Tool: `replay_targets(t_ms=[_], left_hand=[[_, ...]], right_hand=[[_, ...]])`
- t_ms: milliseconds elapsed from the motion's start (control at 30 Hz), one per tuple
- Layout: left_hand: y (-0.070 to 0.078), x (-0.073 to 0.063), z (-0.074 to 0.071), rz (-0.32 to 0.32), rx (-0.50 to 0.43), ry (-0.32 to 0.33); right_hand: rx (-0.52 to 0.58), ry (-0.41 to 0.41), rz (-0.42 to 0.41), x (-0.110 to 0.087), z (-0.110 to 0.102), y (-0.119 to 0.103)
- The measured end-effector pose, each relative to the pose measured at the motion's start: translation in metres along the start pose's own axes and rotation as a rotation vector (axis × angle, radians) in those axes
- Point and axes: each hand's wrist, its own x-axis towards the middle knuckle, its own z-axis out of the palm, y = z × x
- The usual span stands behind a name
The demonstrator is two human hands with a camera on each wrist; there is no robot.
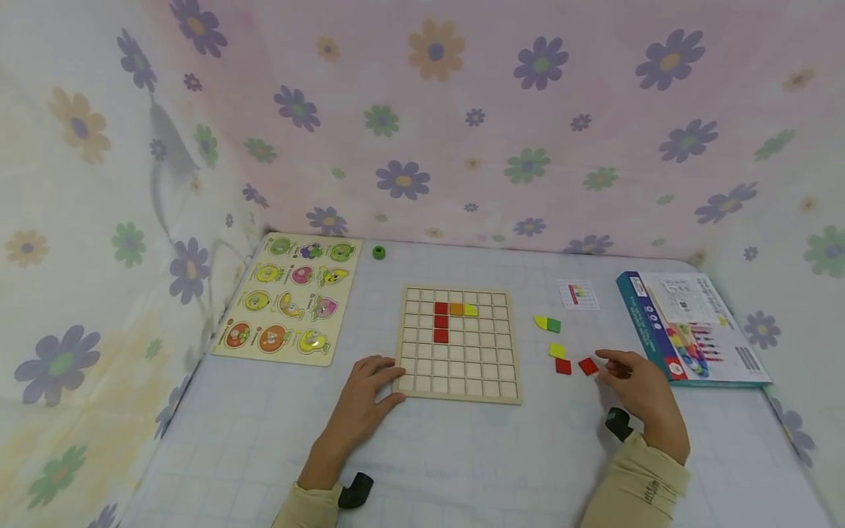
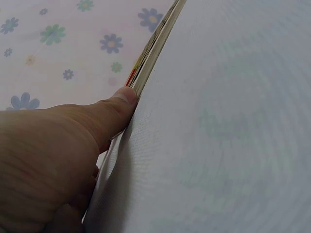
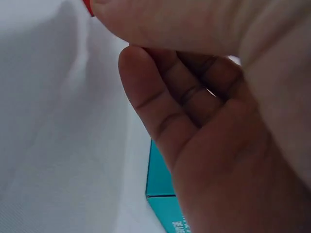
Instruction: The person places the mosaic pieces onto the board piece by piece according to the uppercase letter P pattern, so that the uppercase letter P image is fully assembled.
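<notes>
A wooden grid board (image 1: 462, 400) lies in the middle of the table. Three red square tiles (image 1: 441, 321) form a column in it, with an orange tile (image 1: 456, 309) and a yellow tile (image 1: 471, 310) beside the top one. My left hand (image 1: 361, 396) rests against the board's near left corner, its thumb (image 2: 125, 97) on the edge. At the right, my right hand (image 1: 632, 385) is beside a loose red tile (image 1: 588, 366), thumb at its edge; the fingers do not close round it. Another red tile (image 1: 563, 366) and a yellow square tile (image 1: 557, 350) lie left of it.
Behind the loose tiles are a yellow-and-green piece (image 1: 548, 324) and a small pattern card (image 1: 579, 295). A boxed set (image 1: 693, 330) lies at the right. A fruit puzzle board (image 1: 284, 301) is at the left, near a green bead (image 1: 379, 252). Flowered cloth walls (image 1: 462, 213) surround the table.
</notes>
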Motion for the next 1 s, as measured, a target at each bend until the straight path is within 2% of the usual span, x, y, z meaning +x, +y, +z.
replay_targets(t_ms=[367, 1000], left_hand=[[-0.001, 0.000, 0.000, 0.002, -0.015, -0.002], [-0.001, 0.000, -0.001, 0.002, -0.028, -0.005]], right_hand=[[0.017, -0.064, -0.002, 0.008, 0.006, 0.004], [-0.008, -0.107, -0.055, 0.015, 0.007, 0.011]])
